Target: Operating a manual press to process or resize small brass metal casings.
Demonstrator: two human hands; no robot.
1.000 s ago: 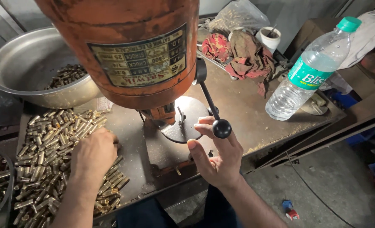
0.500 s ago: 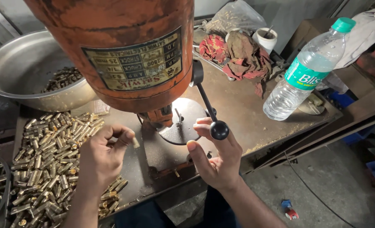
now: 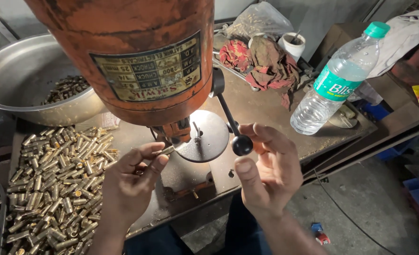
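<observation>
The left hand [image 3: 129, 182] pinches one small brass tube [image 3: 166, 151] at the edge of the round black plate [image 3: 205, 137] under the orange drill [image 3: 138, 56]. The right hand [image 3: 266, 170] is open, fingers curled by the black lever knob [image 3: 242, 145]. A metal bowl [image 3: 11, 80] holds more tubes. Loose tubes [image 3: 53, 184] lie on the desk [image 3: 261, 108]. A water bottle [image 3: 337, 80] holds a little water.

Rusty, flaking orange paint coats the metal drill [image 3: 124, 52]; dull brass casings [image 3: 53, 184] heap on the stained, matt metal surface [image 3: 261, 113]. A glossy black knob [image 3: 242, 145], clear plastic bottle [image 3: 337, 80] and shiny steel bowl [image 3: 25, 71] stand out.
</observation>
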